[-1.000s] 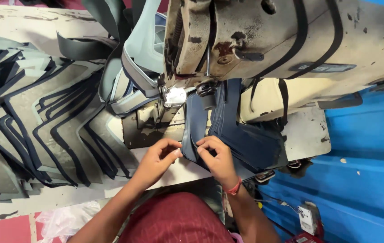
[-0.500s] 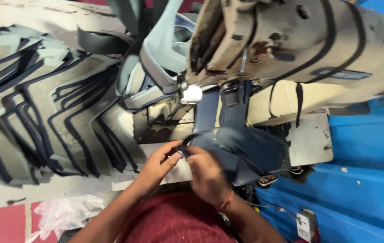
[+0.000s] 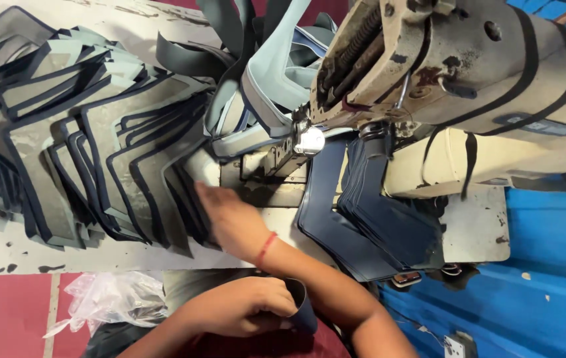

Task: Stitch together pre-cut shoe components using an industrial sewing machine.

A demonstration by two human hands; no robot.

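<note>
Grip state, left hand [image 3: 243, 306]: closed on a dark blue curved fabric piece [image 3: 301, 305], which is held low in the view, close to the body and below the table [image 3: 4, 252] edge. Grip state, right hand [image 3: 230, 219]: it cannot be told whether the fingers are closed, as the hand is blurred; it is extended across the left arm, with a red wrist band [image 3: 265, 248] worn on it, and is placed against the near edge of the fanned stack of grey panels with dark blue borders [image 3: 84, 152]. Just right of that hand, a stack of dark blue fabric pieces [image 3: 382, 219] is laid on the sewing machine bed [image 3: 475, 232]. Above it, the cream sewing machine head [image 3: 468, 73] is seen, with light grey trimmed pieces [image 3: 263, 86] bunched at its left. A crumpled clear plastic bag [image 3: 114, 301] is seen at lower left.
</note>
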